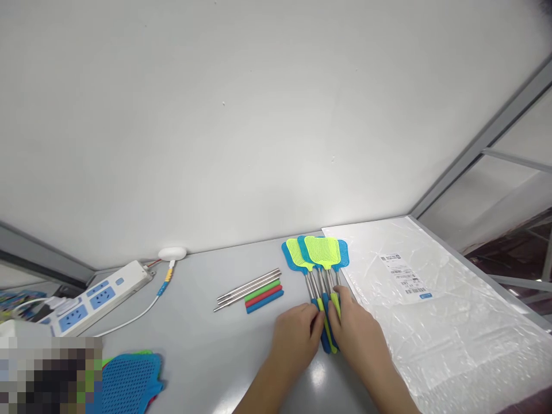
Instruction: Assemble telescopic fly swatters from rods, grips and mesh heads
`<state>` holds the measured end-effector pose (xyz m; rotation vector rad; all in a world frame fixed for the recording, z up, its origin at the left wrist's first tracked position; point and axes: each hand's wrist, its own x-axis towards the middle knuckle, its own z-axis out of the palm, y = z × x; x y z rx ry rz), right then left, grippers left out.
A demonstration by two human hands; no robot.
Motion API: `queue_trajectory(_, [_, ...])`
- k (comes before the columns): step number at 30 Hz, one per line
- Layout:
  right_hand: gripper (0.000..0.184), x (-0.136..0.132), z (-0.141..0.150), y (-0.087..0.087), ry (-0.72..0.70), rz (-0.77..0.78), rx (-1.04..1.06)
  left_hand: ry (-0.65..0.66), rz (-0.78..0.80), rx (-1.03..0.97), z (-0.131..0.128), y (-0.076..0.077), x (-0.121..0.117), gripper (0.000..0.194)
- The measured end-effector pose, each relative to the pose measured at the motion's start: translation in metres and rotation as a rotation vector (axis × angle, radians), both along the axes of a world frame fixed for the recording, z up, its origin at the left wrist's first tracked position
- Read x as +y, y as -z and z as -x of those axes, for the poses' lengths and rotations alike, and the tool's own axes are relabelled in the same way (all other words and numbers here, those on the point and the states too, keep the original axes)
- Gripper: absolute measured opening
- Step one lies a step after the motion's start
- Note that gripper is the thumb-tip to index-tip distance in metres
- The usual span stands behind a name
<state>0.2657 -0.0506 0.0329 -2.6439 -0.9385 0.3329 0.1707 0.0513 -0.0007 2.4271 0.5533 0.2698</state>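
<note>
Several assembled fly swatters (321, 251) lie in a bunch on the grey table, blue and yellow-green mesh heads fanned out toward the wall and metal rods running back to coloured handles. My left hand (297, 330) is closed against the handles from the left, with its thumb and fingers bent round them. From the other side, my right hand (357, 323) presses on the handles, its fingers curled over and partly hiding them. Left of the bunch lie loose metal rods (248, 288) beside green, red and blue handle tubes (264, 296).
A white bubble mailer (388, 305) with a printed label covers the table's right side. At left are a power strip (101, 296), a white device (172, 253) with a cable, and loose swatter heads (129, 379) in a stack. A wall (241, 144) rises behind.
</note>
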Motion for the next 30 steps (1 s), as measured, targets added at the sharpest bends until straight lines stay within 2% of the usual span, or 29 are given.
queue_trajectory(6, [0.027, 0.019, 0.004, -0.014, -0.107, -0.016, -0.048, 0.010, 0.072, -0.031, 0.010, -0.012, 0.006, 0.027])
queue_trajectory(8, [0.026, 0.034, 0.006, -0.021, -0.215, -0.010, -0.078, -0.026, 0.074, -0.009, 0.021, -0.019, 0.013, 0.027])
queue_trajectory(11, [0.027, 0.066, 0.010, -0.030, -0.426, 0.059, -0.160, -0.154, 0.005, 0.034, 0.046, -0.026, 0.024, 0.027])
queue_trajectory(14, [0.025, 0.106, 0.019, -0.033, -0.600, 0.102, -0.183, -0.330, -0.151, 0.037, 0.075, -0.024, 0.031, 0.023])
queue_trajectory(16, [0.025, 0.133, 0.028, -0.031, -0.686, 0.106, -0.187, -0.412, -0.247, 0.059, 0.092, -0.019, 0.032, 0.028])
queue_trajectory(21, [0.023, 0.182, 0.046, -0.024, -0.853, 0.118, -0.201, -0.464, -0.303, 0.073, 0.114, -0.009, 0.026, 0.027])
queue_trajectory(26, [0.021, 0.197, 0.052, -0.017, -0.998, 0.147, -0.174, -0.430, -0.240, -0.026, 0.122, -0.007, 0.018, 0.017])
queue_trajectory(30, [0.028, 0.195, 0.052, -0.014, -1.064, 0.132, -0.177, -0.423, -0.205, -0.048, 0.123, 0.000, 0.016, 0.022])
